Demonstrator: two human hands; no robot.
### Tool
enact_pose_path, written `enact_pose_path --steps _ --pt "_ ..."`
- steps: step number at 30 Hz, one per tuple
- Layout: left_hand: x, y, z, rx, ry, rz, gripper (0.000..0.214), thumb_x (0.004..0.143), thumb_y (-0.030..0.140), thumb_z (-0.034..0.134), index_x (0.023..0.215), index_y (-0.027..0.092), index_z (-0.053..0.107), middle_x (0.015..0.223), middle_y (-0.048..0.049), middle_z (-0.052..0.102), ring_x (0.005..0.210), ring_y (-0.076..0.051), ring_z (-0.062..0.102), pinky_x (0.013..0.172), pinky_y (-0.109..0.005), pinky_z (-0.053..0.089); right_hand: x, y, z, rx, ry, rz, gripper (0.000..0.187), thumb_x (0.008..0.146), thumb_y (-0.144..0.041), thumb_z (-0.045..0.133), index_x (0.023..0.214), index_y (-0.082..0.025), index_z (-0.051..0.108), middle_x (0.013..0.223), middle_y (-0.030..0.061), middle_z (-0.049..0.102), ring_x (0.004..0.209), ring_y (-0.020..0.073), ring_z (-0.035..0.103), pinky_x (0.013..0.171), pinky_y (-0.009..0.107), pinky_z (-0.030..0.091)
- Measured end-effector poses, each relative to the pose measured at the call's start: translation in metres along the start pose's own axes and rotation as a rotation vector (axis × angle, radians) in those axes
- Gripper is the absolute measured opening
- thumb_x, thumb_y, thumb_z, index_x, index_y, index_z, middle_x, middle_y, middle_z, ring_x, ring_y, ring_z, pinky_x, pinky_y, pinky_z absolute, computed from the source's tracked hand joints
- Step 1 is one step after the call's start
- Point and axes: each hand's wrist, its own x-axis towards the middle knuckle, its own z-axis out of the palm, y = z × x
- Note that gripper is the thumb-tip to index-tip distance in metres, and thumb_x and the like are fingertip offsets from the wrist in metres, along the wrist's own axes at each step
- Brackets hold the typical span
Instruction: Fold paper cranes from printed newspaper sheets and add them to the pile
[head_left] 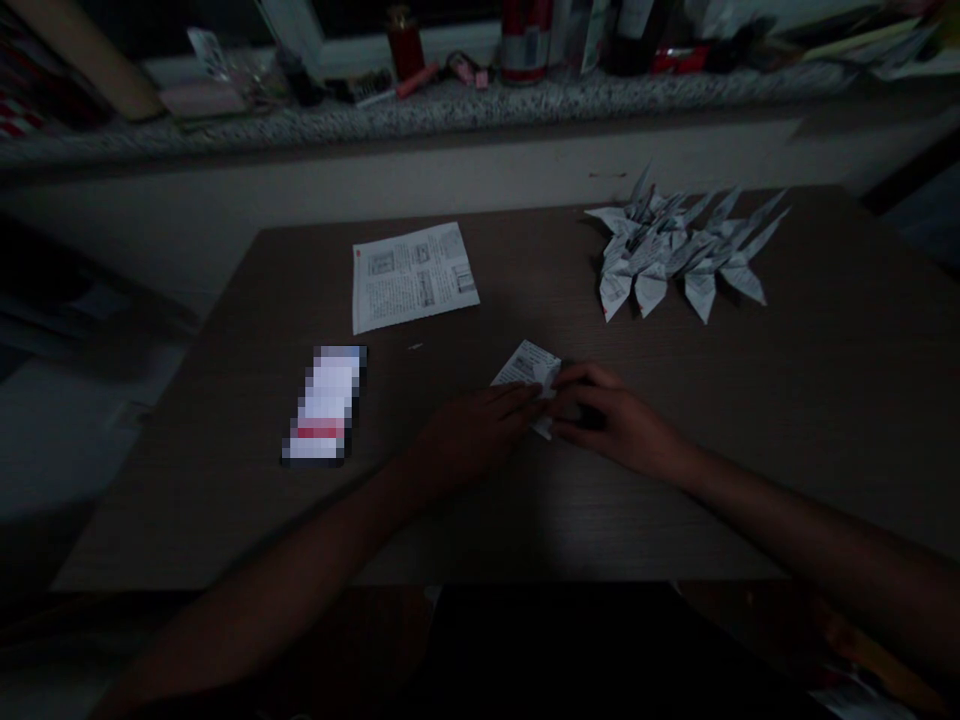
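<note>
A small folded piece of printed paper (528, 368) lies on the dark wooden table (825, 400) near its middle. My left hand (472, 430) presses on the paper's near left side with its fingers together. My right hand (611, 415) pinches the paper's right edge with curled fingers. Both hands meet over the paper and hide its near part. The scene is dim.
A flat printed sheet (412, 275) lies at the back left of the table. A phone (326, 403) with a lit screen rests left of my hands. Several folded paper cranes (679, 255) are heaped at the back right. A stone ledge (450, 105) behind carries bottles and clutter.
</note>
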Motion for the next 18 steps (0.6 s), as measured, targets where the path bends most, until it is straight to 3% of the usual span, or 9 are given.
enact_pose_path --steps 3,7,13,18 --pt "0.000 -0.001 0.001 0.007 0.009 0.008 0.046 0.108 0.021 0.045 0.154 0.017 0.046 0.158 -0.0118 0.051 0.144 -0.026 0.051 0.112 -0.041 0.050 0.007 0.006 -0.008 -0.037 0.041 -0.016 0.021 0.099 -0.027 0.064 0.118 -0.025 0.071 0.126 0.0122 0.066 0.122 0.0289 0.064 0.104 0.050 0.055" --pt "0.000 -0.001 0.003 0.017 0.017 0.005 0.044 0.108 0.022 0.045 0.152 0.016 0.049 0.154 -0.0130 0.055 0.142 -0.027 0.053 0.113 -0.042 0.049 0.013 0.014 -0.008 -0.174 0.005 -0.071 0.032 0.102 -0.026 0.058 0.133 -0.024 0.067 0.144 0.0140 0.063 0.132 0.0307 0.061 0.108 0.054 0.053" --pt "0.000 -0.001 0.001 -0.020 0.032 -0.007 0.044 0.110 0.030 0.045 0.154 0.023 0.049 0.155 -0.0101 0.055 0.141 -0.025 0.053 0.114 -0.044 0.048 0.008 0.020 0.004 -0.225 -0.016 -0.085 0.039 0.101 -0.030 0.061 0.138 -0.020 0.065 0.145 0.0152 0.064 0.133 0.0302 0.062 0.111 0.052 0.054" --pt "-0.002 -0.007 0.000 -0.131 0.044 -0.017 0.040 0.110 0.028 0.045 0.149 0.024 0.054 0.153 -0.0085 0.057 0.140 -0.025 0.054 0.114 -0.046 0.048 0.007 0.016 0.005 -0.262 -0.010 -0.105 0.041 0.100 -0.031 0.065 0.139 -0.020 0.066 0.145 0.0160 0.065 0.137 0.0323 0.060 0.112 0.053 0.053"
